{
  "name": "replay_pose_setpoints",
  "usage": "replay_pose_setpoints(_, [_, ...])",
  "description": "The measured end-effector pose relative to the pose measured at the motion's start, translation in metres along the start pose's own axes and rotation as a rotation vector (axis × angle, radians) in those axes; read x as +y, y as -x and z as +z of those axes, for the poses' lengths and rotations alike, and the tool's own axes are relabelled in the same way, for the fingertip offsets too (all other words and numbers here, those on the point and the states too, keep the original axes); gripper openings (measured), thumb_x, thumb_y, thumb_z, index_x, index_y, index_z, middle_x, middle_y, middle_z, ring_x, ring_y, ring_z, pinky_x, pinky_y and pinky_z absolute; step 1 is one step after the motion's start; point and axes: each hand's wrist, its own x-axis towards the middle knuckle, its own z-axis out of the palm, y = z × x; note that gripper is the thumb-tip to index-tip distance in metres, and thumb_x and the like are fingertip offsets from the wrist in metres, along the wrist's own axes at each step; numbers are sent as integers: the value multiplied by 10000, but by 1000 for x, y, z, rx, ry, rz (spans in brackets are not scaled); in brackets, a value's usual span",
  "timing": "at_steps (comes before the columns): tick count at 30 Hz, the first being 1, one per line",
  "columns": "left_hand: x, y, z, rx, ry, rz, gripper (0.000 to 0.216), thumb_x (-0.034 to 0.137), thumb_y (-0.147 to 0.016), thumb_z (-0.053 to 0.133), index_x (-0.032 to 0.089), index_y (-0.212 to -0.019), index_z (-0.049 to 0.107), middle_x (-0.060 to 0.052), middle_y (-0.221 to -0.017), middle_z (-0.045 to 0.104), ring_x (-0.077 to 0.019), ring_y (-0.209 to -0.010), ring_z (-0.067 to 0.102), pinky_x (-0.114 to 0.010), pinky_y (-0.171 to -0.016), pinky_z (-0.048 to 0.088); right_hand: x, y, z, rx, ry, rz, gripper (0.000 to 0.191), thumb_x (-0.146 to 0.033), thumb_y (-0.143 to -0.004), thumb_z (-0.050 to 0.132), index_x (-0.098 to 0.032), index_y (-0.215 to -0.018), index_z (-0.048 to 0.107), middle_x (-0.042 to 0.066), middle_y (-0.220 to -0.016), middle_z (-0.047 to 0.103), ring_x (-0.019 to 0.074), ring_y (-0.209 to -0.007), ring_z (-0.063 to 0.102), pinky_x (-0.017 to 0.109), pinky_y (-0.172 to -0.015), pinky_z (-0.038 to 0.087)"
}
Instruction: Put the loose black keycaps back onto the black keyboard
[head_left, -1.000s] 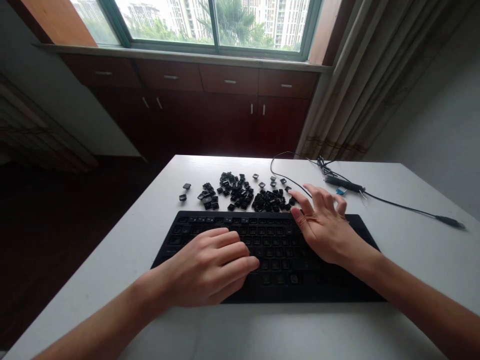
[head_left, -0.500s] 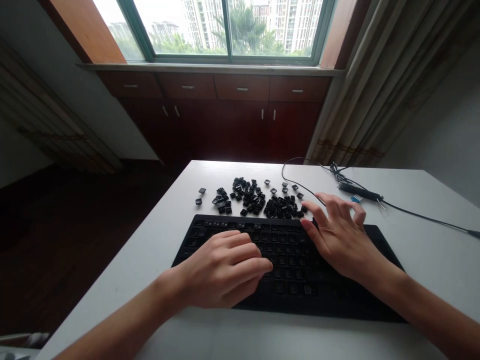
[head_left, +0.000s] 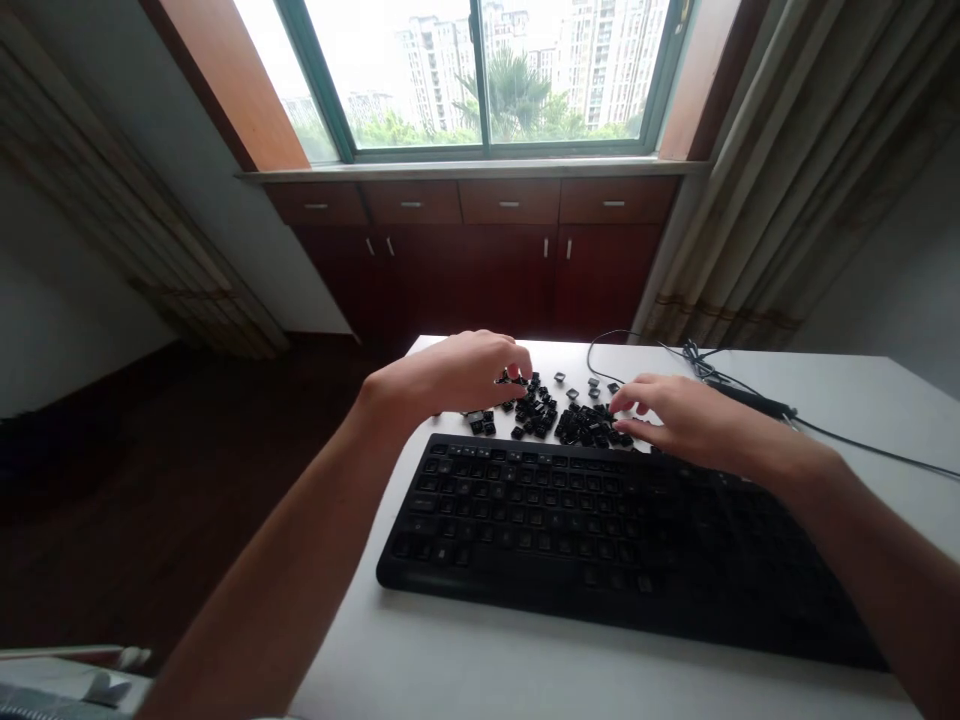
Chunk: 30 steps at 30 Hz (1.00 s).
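A black keyboard [head_left: 517, 530], with most of its keycaps off and the bare key seats showing, lies on the white table. Beyond its far edge sits a heap of loose black keycaps [head_left: 536, 410]. My left hand [head_left: 469, 370] is over the left part of the heap, its fingers bent and apart, covering some keycaps. At the heap's right end, my right hand [head_left: 671, 412] reaches in with thumb and forefinger spread around some keycaps. I see nothing held in either hand.
A thin black cable [head_left: 862, 445] with a bundled part runs over the right of the white table [head_left: 525, 660]. A few single keycaps [head_left: 572, 394] lie behind the heap. Past the table's far edge stand dark red cabinets [head_left: 480, 275] under a window.
My left hand has left the keyboard and moved forward to the keycaps. My right hand has shifted from the keyboard's far edge to the heap's right end. The view has tilted slightly.
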Motion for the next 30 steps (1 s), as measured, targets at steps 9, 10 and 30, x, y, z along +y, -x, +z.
replay_pose_setpoints(9, [4, -23, 41, -135, 17, 125, 286, 254, -853, 692, 265, -1138, 707, -37, -1094, 708, -200, -940, 661, -274, -780, 454, -1, -30, -7, -128, -20, 45, 272, -260, -847, 631, -264, -1100, 730, 47, -982, 758, 237, -891, 701, 319, -768, 509])
replay_pose_setpoints(10, [4, -23, 45, -146, 19, 137, 301, 250, -848, 702, 264, -1149, 701, -41, -1111, 700, -198, -932, 660, -274, -771, 452, 2, -29, -6, -127, -4, 60, 280, -248, -848, 625, -261, -1107, 731, 51, -981, 759, 241, -899, 699, 325, -776, 508])
replay_pose_setpoints(30, [3, -24, 55, -93, 12, 211, 254, 356, -910, 637, 257, -1138, 689, -49, -1109, 668, -196, -902, 651, -293, -777, 444, 3, -39, 30, -3, 33, 4, 297, -429, -932, 556, -216, -996, 753, 92, -1017, 686, 214, -851, 648, 304, -747, 458])
